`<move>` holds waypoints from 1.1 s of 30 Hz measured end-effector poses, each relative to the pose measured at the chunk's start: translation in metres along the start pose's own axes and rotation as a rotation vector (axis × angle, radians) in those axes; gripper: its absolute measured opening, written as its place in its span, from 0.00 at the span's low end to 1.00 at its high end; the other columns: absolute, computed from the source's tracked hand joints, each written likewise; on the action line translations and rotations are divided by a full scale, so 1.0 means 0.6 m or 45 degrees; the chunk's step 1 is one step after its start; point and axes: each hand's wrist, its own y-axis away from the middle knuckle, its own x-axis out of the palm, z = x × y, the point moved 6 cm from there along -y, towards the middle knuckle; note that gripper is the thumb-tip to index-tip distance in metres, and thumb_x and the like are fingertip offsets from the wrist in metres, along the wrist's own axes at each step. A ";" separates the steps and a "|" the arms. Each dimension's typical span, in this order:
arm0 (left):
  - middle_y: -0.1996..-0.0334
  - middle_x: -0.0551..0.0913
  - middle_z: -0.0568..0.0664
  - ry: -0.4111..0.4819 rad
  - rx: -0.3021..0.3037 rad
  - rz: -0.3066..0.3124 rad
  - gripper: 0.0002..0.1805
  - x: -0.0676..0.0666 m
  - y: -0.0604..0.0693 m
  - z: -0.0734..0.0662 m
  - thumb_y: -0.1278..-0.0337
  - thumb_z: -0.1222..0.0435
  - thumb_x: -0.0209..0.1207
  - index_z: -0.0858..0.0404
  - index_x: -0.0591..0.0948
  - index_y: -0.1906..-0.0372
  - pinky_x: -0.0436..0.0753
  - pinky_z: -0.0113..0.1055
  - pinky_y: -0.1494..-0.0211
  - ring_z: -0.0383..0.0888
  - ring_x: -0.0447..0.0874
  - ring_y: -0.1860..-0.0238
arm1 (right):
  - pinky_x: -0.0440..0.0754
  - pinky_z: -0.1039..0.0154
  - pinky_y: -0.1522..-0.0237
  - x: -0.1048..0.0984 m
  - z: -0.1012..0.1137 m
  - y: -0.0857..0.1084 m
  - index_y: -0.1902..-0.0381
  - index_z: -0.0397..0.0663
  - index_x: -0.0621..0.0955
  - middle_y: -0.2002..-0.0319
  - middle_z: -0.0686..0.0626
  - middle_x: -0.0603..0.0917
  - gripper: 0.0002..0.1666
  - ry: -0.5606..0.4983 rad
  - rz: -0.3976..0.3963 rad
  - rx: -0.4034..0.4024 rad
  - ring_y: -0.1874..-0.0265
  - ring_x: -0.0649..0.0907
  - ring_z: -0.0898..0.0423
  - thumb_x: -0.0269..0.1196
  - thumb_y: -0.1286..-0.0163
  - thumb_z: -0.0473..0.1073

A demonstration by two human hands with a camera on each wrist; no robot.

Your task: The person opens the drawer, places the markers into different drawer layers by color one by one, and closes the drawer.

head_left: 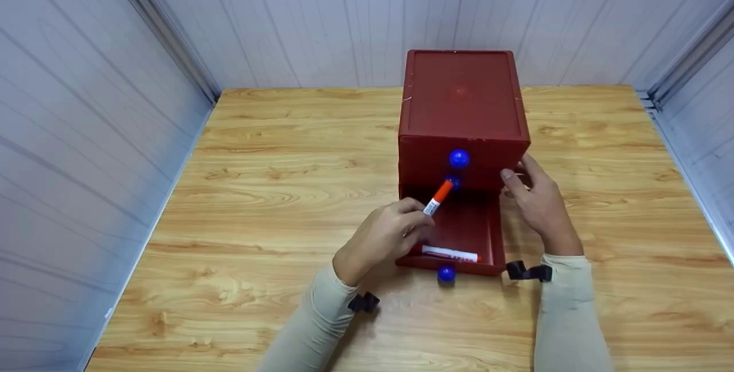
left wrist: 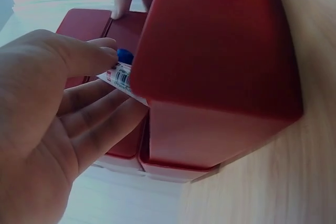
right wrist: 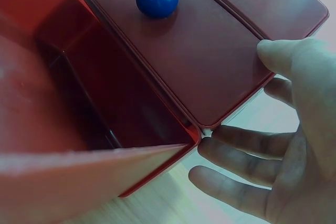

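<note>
A red drawer cabinet (head_left: 459, 102) with blue round knobs stands on the table, its bottom drawer (head_left: 467, 226) pulled out. My left hand (head_left: 385, 237) is over that drawer's left side and pinches a white marker (head_left: 431, 206) with an orange-red cap, cap end pointing up toward the cabinet front. In the left wrist view the marker's printed barrel (left wrist: 122, 80) shows between thumb and fingers. A second white marker (head_left: 450, 254) lies inside the drawer near its front wall. My right hand (head_left: 539, 208) touches the cabinet's right front edge, thumb on the front, fairly straight fingers along the side.
Blue knobs mark the upper drawer (head_left: 459, 159), the middle drawer (head_left: 456, 184) and the bottom drawer's front (head_left: 446, 274). The wood-grain table (head_left: 275, 188) extends to both sides. Pale panel walls (head_left: 321, 22) enclose it at the back and sides. Black straps (head_left: 364, 302) hang from both wrists.
</note>
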 end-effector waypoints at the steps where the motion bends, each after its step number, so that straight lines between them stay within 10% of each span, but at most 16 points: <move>1: 0.59 0.83 0.47 0.007 -0.005 0.013 0.05 0.003 0.000 0.000 0.39 0.66 0.66 0.56 0.89 0.59 0.83 0.31 0.59 0.40 0.84 0.63 | 0.83 0.67 0.57 0.000 -0.007 -0.002 0.25 0.48 0.65 0.39 0.34 0.76 0.33 0.004 -0.002 -0.001 0.51 0.79 0.51 0.53 0.21 0.53; 14: 0.60 0.83 0.45 -0.021 -0.008 0.093 0.06 0.016 -0.003 -0.004 0.39 0.66 0.66 0.55 0.89 0.60 0.82 0.28 0.59 0.37 0.82 0.64 | 0.83 0.65 0.55 0.000 -0.009 -0.002 0.25 0.54 0.65 0.39 0.37 0.77 0.33 -0.005 -0.003 0.009 0.49 0.78 0.48 0.54 0.22 0.56; 33: 0.66 0.82 0.44 -0.123 -0.086 0.451 0.07 0.027 -0.033 -0.011 0.37 0.66 0.63 0.54 0.90 0.61 0.80 0.29 0.64 0.36 0.80 0.67 | 0.82 0.70 0.58 0.000 -0.015 -0.003 0.24 0.54 0.65 0.39 0.39 0.77 0.33 -0.022 -0.009 0.023 0.52 0.79 0.49 0.54 0.23 0.56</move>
